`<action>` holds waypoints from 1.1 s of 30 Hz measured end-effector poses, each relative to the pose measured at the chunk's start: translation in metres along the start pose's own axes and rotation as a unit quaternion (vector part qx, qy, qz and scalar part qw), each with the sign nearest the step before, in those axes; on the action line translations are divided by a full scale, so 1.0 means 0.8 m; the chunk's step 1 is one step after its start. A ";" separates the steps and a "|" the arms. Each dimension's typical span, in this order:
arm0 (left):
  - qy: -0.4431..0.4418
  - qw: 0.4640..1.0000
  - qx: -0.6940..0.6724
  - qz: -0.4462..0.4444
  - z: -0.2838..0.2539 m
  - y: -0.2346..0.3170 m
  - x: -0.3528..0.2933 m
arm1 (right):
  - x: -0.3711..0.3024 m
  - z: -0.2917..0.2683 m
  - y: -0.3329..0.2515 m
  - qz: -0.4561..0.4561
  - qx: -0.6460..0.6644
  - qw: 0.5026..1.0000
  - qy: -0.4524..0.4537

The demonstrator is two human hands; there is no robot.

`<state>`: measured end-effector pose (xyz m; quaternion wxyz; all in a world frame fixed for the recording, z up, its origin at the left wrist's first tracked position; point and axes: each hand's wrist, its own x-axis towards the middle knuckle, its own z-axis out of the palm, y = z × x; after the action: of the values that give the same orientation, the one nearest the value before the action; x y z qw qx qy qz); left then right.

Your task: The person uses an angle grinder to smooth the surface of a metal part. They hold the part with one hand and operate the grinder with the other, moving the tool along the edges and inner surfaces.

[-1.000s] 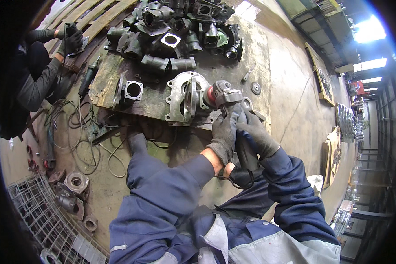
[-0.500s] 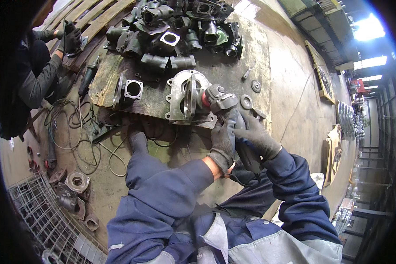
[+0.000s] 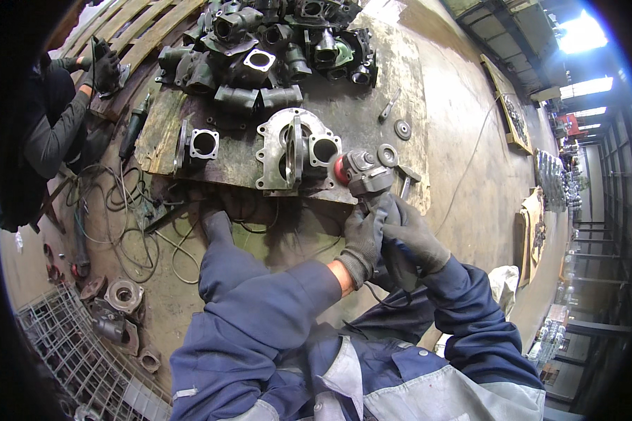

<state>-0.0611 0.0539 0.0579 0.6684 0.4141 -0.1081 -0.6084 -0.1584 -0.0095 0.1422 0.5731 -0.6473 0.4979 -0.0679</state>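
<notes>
**My two grips hold the grinder, now lower and away from the pipe mouth**

Half a second ago, the head of my angle grinder (image 3: pixel 370 179) covers most of the round mouth (image 3: pixel 324 150) on the grey metal casting (image 3: pixel 270 151). Now the tool sits lower and more to the right, and this mouth can be seen fully. The red disc (image 3: pixel 340 170) is just beside the lower right corner of the flange; I cannot tell if it touches. The casting itself keeps its place on the surface (image 3: pixel 413 84).

My left grip (image 3: pixel 364 240) is closed around the grinder body behind its head, from the left side. My right grip (image 3: pixel 416 235) is clamped on the same body from the right, close against the left one. Both are gloved. My forearms, in navy sleeves, come from below and meet at the tool, with a strip of bare wrist on the left.

The surface is of worn, stained wood. Dark castings (image 3: pixel 235 98) are heaped at its far side; near the grinder lie a hammer (image 3: pixel 406 179) and a metal ring (image 3: pixel 387 155). On the concrete floor to the left, cables (image 3: pixel 123 217) lie in loops, above a wire basket (image 3: pixel 67 344). A co-worker (image 3: pixel 63 133) crouches by a wooden pallet (image 3: pixel 137 28).
</notes>
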 end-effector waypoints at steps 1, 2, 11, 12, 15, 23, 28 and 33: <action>0.009 0.999 -0.040 -0.011 0.002 0.001 0.002 | 0.002 0.001 0.001 -0.003 -0.004 1.000 0.004; 0.011 0.995 -0.092 -0.028 0.003 0.001 0.004 | 0.004 0.001 0.002 0.006 -0.014 1.000 0.008; 0.016 0.999 -0.001 0.030 -0.003 -0.006 0.005 | 0.004 0.007 -0.005 -0.004 0.064 0.998 -0.012; 0.015 0.999 -0.030 0.024 -0.002 -0.006 0.006 | 0.006 0.008 -0.004 -0.007 0.030 0.999 -0.009; 0.018 0.994 -0.106 -0.014 -0.003 0.003 0.008 | 0.018 0.000 -0.001 -0.015 -0.033 0.999 -0.026; 0.011 0.989 -0.119 -0.083 -0.008 0.042 0.050 | 0.071 0.000 0.028 -0.075 -0.029 0.997 0.018; 0.013 0.986 -0.132 -0.100 -0.011 0.041 0.055 | 0.075 0.002 0.026 -0.076 -0.015 0.997 0.029; 0.004 0.986 -0.131 -0.108 -0.001 0.032 0.032 | 0.037 -0.003 0.021 -0.042 -0.022 0.998 0.030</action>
<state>-0.0358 0.0291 0.0659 0.6477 0.3349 0.0205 -0.6841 -0.1546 -0.0301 0.1149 0.5400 -0.6775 0.4891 -0.1004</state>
